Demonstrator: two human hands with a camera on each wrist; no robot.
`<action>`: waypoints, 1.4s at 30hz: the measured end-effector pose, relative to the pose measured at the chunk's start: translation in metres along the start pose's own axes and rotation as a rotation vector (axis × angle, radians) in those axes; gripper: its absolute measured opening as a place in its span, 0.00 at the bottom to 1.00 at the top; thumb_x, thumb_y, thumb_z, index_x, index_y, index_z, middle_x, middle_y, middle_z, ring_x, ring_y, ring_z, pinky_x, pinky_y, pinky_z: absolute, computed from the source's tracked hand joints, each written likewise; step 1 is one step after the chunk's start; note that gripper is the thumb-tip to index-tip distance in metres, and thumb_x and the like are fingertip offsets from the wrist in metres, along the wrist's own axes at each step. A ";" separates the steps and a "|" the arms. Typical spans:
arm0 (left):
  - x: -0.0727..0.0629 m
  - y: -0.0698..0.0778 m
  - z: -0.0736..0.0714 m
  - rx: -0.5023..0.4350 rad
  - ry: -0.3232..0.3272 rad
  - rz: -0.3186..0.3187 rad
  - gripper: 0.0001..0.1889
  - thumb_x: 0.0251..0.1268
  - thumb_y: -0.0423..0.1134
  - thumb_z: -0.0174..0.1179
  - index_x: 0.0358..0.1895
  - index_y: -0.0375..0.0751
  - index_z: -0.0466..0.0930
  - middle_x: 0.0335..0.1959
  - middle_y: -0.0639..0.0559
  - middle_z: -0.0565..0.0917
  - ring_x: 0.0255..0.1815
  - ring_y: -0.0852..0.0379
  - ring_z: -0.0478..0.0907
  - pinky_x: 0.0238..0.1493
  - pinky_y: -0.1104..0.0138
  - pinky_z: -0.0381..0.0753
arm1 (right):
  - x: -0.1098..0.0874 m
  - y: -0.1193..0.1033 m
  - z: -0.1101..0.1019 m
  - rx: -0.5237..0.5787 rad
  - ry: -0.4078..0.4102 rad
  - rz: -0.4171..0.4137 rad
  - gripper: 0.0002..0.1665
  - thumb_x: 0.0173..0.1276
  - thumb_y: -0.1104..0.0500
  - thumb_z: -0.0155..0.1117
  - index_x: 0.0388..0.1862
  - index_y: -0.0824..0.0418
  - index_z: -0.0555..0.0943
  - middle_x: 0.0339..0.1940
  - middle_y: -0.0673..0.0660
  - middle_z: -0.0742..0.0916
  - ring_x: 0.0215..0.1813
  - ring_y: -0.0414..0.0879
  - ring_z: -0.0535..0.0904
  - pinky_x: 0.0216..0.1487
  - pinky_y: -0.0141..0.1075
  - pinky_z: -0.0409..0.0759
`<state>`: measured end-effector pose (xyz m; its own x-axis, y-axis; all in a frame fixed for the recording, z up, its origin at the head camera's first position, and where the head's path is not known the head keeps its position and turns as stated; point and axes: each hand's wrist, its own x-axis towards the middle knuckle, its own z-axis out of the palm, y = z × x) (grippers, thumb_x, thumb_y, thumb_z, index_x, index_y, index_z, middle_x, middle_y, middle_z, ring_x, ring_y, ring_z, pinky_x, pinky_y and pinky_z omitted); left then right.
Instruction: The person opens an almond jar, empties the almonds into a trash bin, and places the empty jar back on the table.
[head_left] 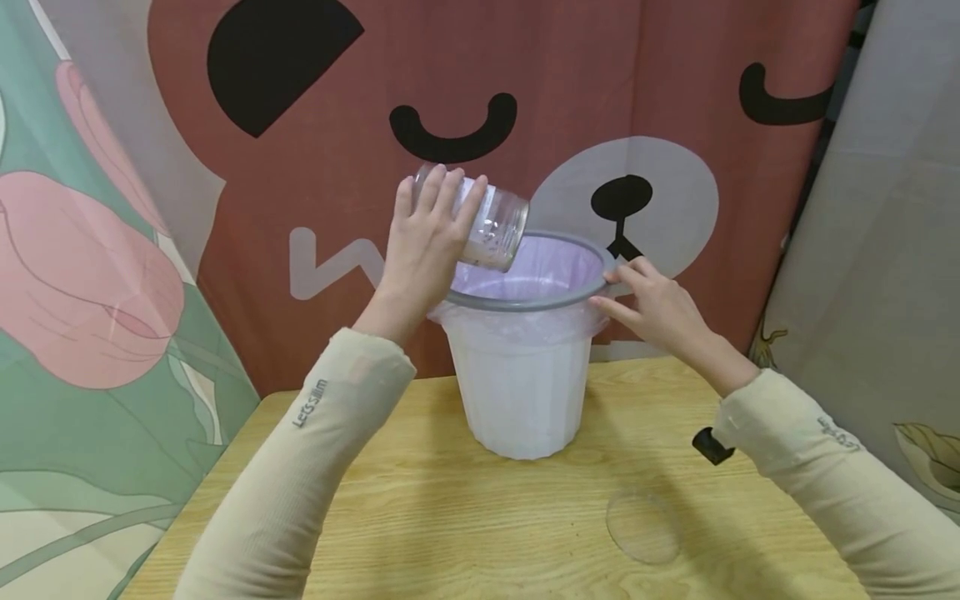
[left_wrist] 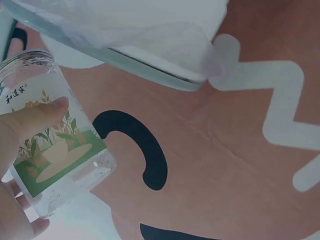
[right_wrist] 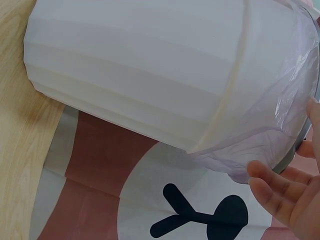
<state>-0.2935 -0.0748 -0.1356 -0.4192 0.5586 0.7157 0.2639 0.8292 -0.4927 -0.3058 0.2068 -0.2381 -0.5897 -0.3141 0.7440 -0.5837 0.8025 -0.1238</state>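
My left hand grips a clear jar, tipped with its mouth over the left side of a white trash bin. Some pale residue shows inside the jar. In the left wrist view, the thumb lies across the jar's green-and-white label, which has plants and a bowl printed on it. A thin purple liner bag is folded over the bin's edge under a grey rim ring. At the bin's right side, my right hand holds the rim between thumb and fingers.
A round clear lid lies flat on the wooden table, in front of the bin to the right. Behind the table hangs a red-brown curtain with a cartoon bear face. A black piece sits by the right cuff.
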 end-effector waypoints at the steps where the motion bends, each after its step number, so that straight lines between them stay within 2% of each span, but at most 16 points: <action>1: 0.000 0.000 0.000 -0.027 0.006 -0.019 0.35 0.50 0.30 0.59 0.65 0.42 0.59 0.60 0.40 0.63 0.63 0.44 0.55 0.59 0.51 0.52 | 0.000 0.000 0.000 -0.001 -0.002 0.002 0.21 0.57 0.52 0.64 0.44 0.65 0.77 0.36 0.60 0.74 0.18 0.45 0.68 0.14 0.34 0.66; 7: 0.002 0.002 -0.006 -0.157 0.011 -0.127 0.42 0.43 0.39 0.68 0.65 0.43 0.57 0.59 0.41 0.63 0.62 0.45 0.55 0.57 0.53 0.53 | 0.000 0.000 0.000 -0.002 -0.009 0.020 0.22 0.58 0.52 0.64 0.45 0.65 0.77 0.36 0.60 0.74 0.16 0.45 0.67 0.13 0.35 0.66; 13: 0.000 0.005 -0.007 -0.251 -0.005 -0.205 0.45 0.42 0.46 0.69 0.66 0.43 0.56 0.60 0.42 0.63 0.61 0.47 0.55 0.54 0.54 0.55 | 0.000 0.001 0.001 0.004 0.001 0.016 0.22 0.57 0.52 0.64 0.45 0.66 0.76 0.36 0.60 0.74 0.17 0.45 0.68 0.14 0.35 0.66; 24: -0.005 0.012 -0.008 -0.372 0.039 -0.262 0.47 0.39 0.50 0.71 0.66 0.42 0.57 0.59 0.42 0.63 0.61 0.48 0.56 0.51 0.55 0.57 | -0.001 0.000 0.001 -0.003 0.010 0.012 0.22 0.56 0.53 0.65 0.45 0.66 0.77 0.35 0.60 0.74 0.16 0.45 0.67 0.14 0.35 0.66; 31: -0.009 0.015 -0.010 -0.455 0.051 -0.314 0.48 0.39 0.50 0.71 0.66 0.42 0.57 0.58 0.44 0.64 0.60 0.50 0.56 0.51 0.56 0.58 | 0.000 0.001 0.001 -0.003 0.013 0.010 0.22 0.57 0.52 0.64 0.45 0.66 0.76 0.35 0.61 0.73 0.16 0.45 0.66 0.14 0.35 0.66; 42: -0.013 0.018 -0.010 -0.566 0.090 -0.362 0.49 0.35 0.52 0.73 0.65 0.41 0.58 0.56 0.44 0.66 0.59 0.49 0.59 0.52 0.56 0.59 | -0.001 0.001 0.001 -0.003 0.000 0.021 0.22 0.58 0.52 0.64 0.46 0.65 0.75 0.37 0.61 0.73 0.16 0.46 0.67 0.15 0.35 0.66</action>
<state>-0.2745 -0.0674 -0.1487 -0.4987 0.2232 0.8375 0.5454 0.8318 0.1031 -0.3065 0.2070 -0.2393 -0.6019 -0.2968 0.7413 -0.5692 0.8106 -0.1376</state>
